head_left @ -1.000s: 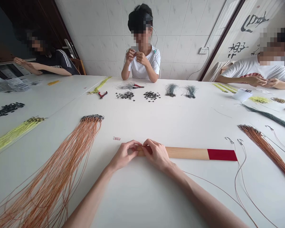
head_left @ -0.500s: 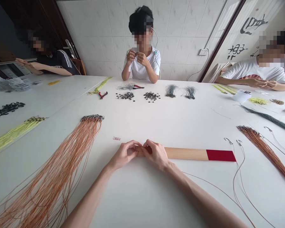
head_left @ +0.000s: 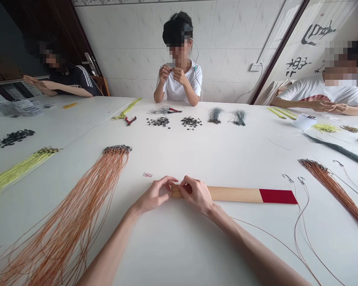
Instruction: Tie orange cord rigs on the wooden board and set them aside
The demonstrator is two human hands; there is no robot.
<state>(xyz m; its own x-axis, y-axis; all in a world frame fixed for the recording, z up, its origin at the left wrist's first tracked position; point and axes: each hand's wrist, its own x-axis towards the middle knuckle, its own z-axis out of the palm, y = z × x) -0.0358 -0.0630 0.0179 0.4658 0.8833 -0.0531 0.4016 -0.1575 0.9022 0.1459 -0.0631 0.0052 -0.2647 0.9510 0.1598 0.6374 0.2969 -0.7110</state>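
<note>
Okay so your wooden strip is lying flat on the white table right in front of you, running off to the right from between your hands, with a red felt-looking end on the far tip. Your right hand sits curled over the strip's near end, though I can't tell if it's really gripping. Your left hand is half-curled just left of that end, fingertips almost up against your right hand, and I can't tell if it's holding anything either. Just up-left of your hands there's a tiny pinkish scrap, and further left a huge fan of orange-brown leader wires with black crimped ends. To your right, past the red tip, are two loose wires with hooks and another brown bundle. Straight ahead you've got red-handled pliers and piles of small black parts, with a co-worker opposite, hands up at chest height. Up on your right, the white packet has printing too small to read, and the wall panel has big brushed characters I can't read.
</note>
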